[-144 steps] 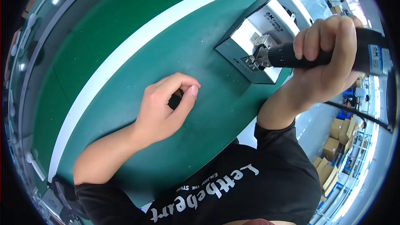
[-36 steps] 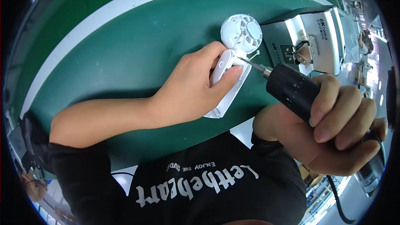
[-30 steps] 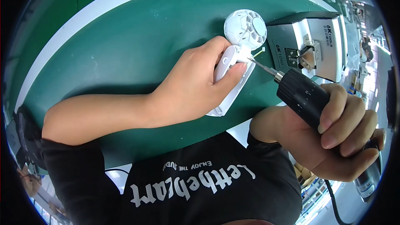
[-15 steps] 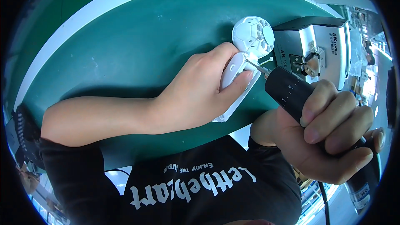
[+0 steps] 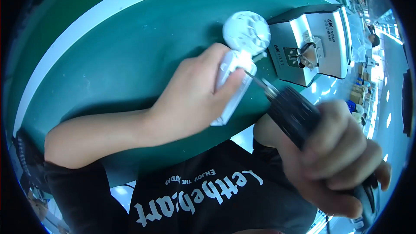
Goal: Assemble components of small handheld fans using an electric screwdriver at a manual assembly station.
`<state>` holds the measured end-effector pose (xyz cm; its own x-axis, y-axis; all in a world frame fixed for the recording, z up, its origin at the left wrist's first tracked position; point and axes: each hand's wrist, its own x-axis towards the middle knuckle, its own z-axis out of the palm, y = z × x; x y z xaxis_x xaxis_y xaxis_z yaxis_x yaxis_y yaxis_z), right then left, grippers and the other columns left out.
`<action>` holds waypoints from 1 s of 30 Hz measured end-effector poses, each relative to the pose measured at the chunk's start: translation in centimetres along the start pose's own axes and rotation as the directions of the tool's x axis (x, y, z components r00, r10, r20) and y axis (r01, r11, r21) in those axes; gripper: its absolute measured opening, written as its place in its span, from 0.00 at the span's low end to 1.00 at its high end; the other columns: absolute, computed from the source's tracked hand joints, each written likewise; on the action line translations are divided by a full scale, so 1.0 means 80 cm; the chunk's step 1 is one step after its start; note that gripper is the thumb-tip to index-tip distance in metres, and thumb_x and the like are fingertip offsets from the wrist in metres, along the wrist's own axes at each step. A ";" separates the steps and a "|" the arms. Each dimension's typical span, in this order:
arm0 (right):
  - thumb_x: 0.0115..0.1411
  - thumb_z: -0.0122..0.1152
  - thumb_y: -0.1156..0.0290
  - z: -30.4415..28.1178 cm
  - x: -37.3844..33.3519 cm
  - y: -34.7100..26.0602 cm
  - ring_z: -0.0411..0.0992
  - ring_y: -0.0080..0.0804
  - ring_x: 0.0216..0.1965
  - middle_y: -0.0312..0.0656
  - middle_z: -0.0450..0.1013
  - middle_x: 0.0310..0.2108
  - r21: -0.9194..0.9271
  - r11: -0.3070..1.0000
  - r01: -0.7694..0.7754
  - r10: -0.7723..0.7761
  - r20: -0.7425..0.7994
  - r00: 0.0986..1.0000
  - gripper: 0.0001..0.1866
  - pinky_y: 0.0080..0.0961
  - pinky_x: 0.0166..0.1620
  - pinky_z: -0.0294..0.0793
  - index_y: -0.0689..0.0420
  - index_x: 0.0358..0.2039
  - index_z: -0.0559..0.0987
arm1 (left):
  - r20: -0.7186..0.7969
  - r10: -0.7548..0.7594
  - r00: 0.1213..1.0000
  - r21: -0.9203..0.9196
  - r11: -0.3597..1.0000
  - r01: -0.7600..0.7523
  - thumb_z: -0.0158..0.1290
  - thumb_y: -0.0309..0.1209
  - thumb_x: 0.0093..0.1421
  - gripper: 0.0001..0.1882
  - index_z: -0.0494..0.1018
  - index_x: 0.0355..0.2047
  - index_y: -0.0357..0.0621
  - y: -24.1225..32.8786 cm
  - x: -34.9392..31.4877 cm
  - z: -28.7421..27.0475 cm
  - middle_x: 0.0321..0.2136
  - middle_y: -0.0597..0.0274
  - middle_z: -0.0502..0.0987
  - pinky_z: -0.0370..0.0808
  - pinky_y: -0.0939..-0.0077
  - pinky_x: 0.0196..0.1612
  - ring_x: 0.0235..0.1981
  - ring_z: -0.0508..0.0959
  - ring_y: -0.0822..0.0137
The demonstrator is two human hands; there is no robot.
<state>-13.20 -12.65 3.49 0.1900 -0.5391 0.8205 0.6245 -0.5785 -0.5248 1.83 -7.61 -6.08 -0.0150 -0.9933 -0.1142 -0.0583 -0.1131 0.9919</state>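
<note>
My left hand (image 5: 195, 93) is closed around the handle of a white handheld fan (image 5: 234, 87), its thumb lying across the handle. The fan's round vented head (image 5: 246, 32) sticks out beyond my fingers, over the green table. In my right hand (image 5: 336, 151), blurred by motion, is a black electric screwdriver (image 5: 294, 115). Its thin bit slants up and left, with the tip close to my left thumb and the fan's handle. Whether the bit touches the fan I cannot tell.
A silver and black screw feeder (image 5: 299, 50) stands on the right of the green table (image 5: 121, 60), just beyond the fan head. A white curved rim (image 5: 108, 6) runs around the far side. Shelves and goods fill the background at right.
The screwdriver has drawn down and back from the neck of the fan, its bit now nearer my left thumb. My left hand keeps its grip. The whole view has shifted slightly.
</note>
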 end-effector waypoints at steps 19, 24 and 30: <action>0.60 0.53 0.65 -0.072 0.038 -0.004 0.61 0.17 0.14 0.29 0.60 0.16 -0.305 0.918 -0.252 0.175 -0.258 0.950 0.13 0.21 0.22 0.63 0.51 0.21 0.65 | 0.101 -0.114 0.988 -0.280 0.950 0.138 0.46 0.31 0.69 0.12 0.64 0.47 0.35 -0.006 -0.001 -0.010 0.39 0.55 0.76 0.78 0.78 0.34 0.34 0.81 0.69; 0.58 0.56 0.68 -0.038 0.030 -0.002 0.65 0.16 0.15 0.27 0.63 0.18 0.123 0.967 -0.222 0.241 -0.164 0.957 0.12 0.17 0.23 0.64 0.49 0.21 0.65 | 0.100 -0.113 0.989 -0.249 0.959 0.135 0.46 0.30 0.69 0.12 0.63 0.47 0.34 -0.002 0.005 -0.007 0.39 0.55 0.76 0.79 0.77 0.35 0.34 0.81 0.68; 0.59 0.57 0.68 -0.040 0.034 0.002 0.66 0.15 0.17 0.27 0.64 0.20 -0.014 0.916 -0.400 0.400 0.057 0.915 0.13 0.16 0.24 0.65 0.48 0.20 0.64 | 0.092 -0.102 0.991 -0.210 0.970 0.119 0.47 0.29 0.68 0.12 0.63 0.47 0.34 0.001 0.003 -0.007 0.38 0.55 0.76 0.79 0.77 0.36 0.34 0.81 0.68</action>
<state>-15.03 -16.21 4.93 0.4669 -0.6900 0.5532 0.4856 -0.3228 -0.8124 2.40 -7.89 -6.00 -0.1005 -0.9704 -0.2195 0.1514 -0.2330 0.9606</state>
